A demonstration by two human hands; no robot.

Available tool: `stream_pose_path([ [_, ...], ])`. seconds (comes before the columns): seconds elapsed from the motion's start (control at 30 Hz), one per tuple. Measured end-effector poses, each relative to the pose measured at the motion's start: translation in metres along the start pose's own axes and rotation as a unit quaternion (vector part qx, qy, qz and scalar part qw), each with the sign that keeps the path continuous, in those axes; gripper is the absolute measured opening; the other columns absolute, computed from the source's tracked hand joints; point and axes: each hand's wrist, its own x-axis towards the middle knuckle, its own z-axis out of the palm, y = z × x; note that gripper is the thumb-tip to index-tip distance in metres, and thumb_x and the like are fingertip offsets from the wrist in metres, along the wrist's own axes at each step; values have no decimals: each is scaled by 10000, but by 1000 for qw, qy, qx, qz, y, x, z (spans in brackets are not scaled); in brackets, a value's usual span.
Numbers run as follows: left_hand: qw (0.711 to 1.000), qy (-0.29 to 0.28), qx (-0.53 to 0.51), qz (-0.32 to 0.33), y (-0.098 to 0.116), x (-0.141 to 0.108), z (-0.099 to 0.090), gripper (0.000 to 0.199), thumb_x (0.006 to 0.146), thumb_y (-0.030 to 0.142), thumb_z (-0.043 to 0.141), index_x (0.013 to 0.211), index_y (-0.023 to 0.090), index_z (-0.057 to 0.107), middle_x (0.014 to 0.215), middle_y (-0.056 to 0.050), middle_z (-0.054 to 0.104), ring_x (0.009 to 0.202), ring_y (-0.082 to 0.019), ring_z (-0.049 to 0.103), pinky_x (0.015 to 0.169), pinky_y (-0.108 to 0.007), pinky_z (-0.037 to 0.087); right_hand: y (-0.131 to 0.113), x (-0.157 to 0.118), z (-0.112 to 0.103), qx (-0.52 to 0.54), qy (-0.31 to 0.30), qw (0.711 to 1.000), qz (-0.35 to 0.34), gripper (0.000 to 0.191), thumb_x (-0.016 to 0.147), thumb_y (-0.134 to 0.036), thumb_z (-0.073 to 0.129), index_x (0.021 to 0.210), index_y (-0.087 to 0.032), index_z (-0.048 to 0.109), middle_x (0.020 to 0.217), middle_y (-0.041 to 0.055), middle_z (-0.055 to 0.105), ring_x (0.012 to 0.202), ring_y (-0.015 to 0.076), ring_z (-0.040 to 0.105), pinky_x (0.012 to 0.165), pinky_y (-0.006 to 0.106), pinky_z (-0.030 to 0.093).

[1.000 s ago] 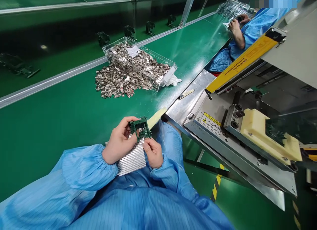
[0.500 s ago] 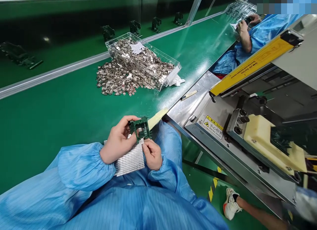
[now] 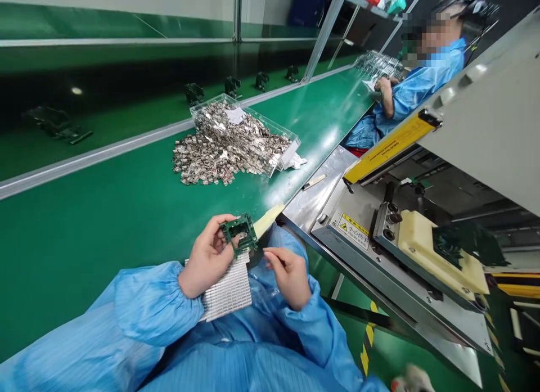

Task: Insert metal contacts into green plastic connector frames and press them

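Two bare hands out front, and they're apart. Left hand (image 3: 205, 262) is clamped on the green frame (image 3: 250, 238), thumb poking into the opening, held up over the near bench edge. Right hand (image 3: 293, 276) sits just off the frame at about 4 o'clock, thumb and forefinger close together; can't tell if there's something tiny in that pinch. Stack of silver strips (image 3: 230, 291) right under the frame at 6 o'clock, partly behind the left hand. Straight up at 12 from the frame there's a clear tray (image 3: 289, 154) loaded with metal clips (image 3: 202, 162), plus a heap spilling onto the green bench (image 3: 105, 223). Machine (image 3: 422, 251) with a yellow bar (image 3: 392, 147) at 3 o'clock, co-worker (image 3: 430, 82) in blue around 2.
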Motion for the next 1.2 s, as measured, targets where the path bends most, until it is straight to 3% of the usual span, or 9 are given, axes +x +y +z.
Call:
stream_pose_path([
  [0.13, 996, -31, -74, -33, -1, -2, 0, 363, 822, 300, 629, 1118, 209, 440, 860, 4, 588, 715, -116, 597, 638, -223, 519, -37, 10, -1, 67, 66, 994, -57, 137, 862, -224, 622, 921, -225, 746, 768, 33, 636, 691, 159, 587, 620, 275, 473],
  [0.3, 995, -57, -69, -34, -4, -3, -3, 348, 868, 301, 584, 1166, 229, 418, 885, -1, 592, 749, -120, 602, 657, -221, 517, -57, 27, 28, 120, 141, 980, -67, 50, 784, -187, 683, 771, -219, 719, 826, 26, 538, 682, 140, 526, 572, 256, 452],
  [0.4, 996, -70, -49, -10, -7, -2, -5, 340, 889, 275, 558, 1195, 233, 416, 964, -25, 609, 850, -132, 617, 743, -232, 518, -61, 31, 41, 111, 144, 982, -57, 36, 771, -206, 690, 736, -208, 694, 908, 42, 529, 749, 156, 541, 608, 268, 474],
  [0.53, 996, -77, -45, 15, -9, -3, -7, 339, 910, 256, 532, 1223, 236, 402, 1045, -51, 625, 951, -142, 626, 841, -246, 502, -63, 32, 48, 68, 142, 986, -46, 59, 781, -204, 663, 726, -194, 682, 988, 69, 518, 942, 208, 545, 791, 331, 477],
  [0.7, 995, -85, -54, 16, -7, -5, -7, 331, 920, 277, 515, 1227, 231, 400, 1024, -61, 629, 869, -139, 631, 763, -238, 519, -66, 33, 49, 68, 134, 988, -33, 108, 803, -231, 642, 707, -182, 644, 1057, 85, 516, 1012, 224, 538, 830, 342, 461],
  [0.83, 995, -82, -50, 9, -6, -5, -7, 346, 908, 319, 529, 1217, 217, 410, 1001, -63, 610, 767, -132, 612, 696, -245, 521, -64, 36, 53, 165, 140, 976, 8, 162, 806, -295, 662, 773, -184, 549, 1230, 100, 507, 985, 212, 573, 782, 324, 497],
  [1.0, 994, -76, -66, -43, -5, 0, -7, 415, 880, 383, 562, 1213, 204, 390, 959, -65, 599, 770, -157, 618, 711, -294, 539, -53, 34, 40, 253, 91, 963, 30, 390, 795, -323, 677, 1140, -223, 524, 1214, 111, 557, 1016, 225, 585, 806, 349, 540],
  [1.1, 992, -89, -64, -69, -4, 4, -7, 432, 874, 395, 564, 1214, 205, 378, 983, -71, 610, 837, -180, 639, 743, -314, 548, -53, 31, 19, 189, 32, 981, -31, 594, 824, -331, 659, 1363, -241, 428, 1345, 119, 489, 1173, 265, 518, 857, 368, 526],
  [1.2, 990, -131, -25, -50, -2, 7, -9, 372, 893, 359, 533, 1204, 201, 401, 1056, -86, 609, 946, -188, 636, 839, -323, 529, -58, 33, -1, 76, -53, 988, -124, 723, 789, -372, 729, 1416, -248, 390, 1415, 106, 441, 1263, 288, 443, 960, 404, 460],
])
